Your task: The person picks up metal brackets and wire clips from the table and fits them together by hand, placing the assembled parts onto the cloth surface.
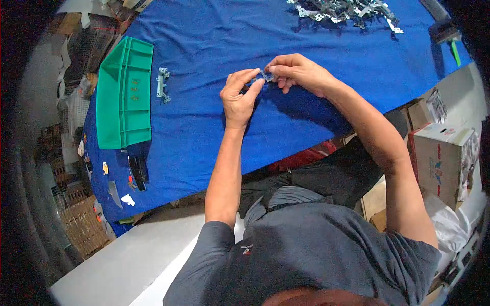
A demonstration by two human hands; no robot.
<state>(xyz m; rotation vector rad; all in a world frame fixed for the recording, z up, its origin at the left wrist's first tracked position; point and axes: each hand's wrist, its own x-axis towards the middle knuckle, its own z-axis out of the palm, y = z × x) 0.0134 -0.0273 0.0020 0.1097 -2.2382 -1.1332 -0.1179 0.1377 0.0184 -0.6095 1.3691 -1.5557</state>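
Note:
Over the blue cloth (194,46), both hands meet at a small, pale, partly clear piece (267,76). My left hand (240,97) pinches it between thumb and fingers from the left. From the right, my right hand (298,74) has its fingertips closed on the same piece. Most of the piece is hidden by the fingers, so its kind does not show. To the left of my left hand, a thin silvery bracket-like part (163,85) lies on the cloth beside a green plastic tray (124,92).
A pile of silvery and dark metal parts (352,11) lies at the far edge. Several small brass-coloured bits (135,90) sit in the tray. A black object (137,172) and small scraps lie near the left edge. A cardboard box (440,158) stands right, below the table.

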